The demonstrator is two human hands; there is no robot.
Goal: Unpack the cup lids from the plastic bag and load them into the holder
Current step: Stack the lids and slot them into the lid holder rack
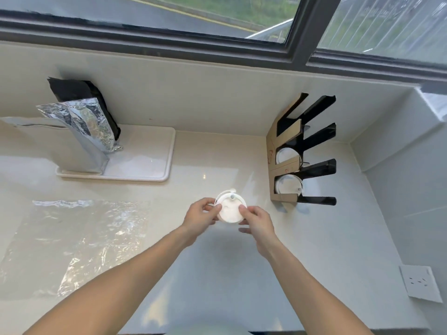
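A small stack of white cup lids (230, 210) is held above the pale counter between both hands. My left hand (200, 213) grips its left edge and my right hand (257, 222) grips its right edge. The clear plastic bag (79, 238) lies flat and crumpled on the counter at the left. The black holder (314, 151) with a cardboard front stands at the right against the wall. White lids (286, 155) sit in its middle slot and more lids (287, 184) in its lower slot. The top slot looks dark inside.
A white tray (154, 165) at the back left carries a silver foil pouch (84, 122) and a black pouch (79, 90). A window runs along the back. A wall socket (419, 284) sits on the right wall.
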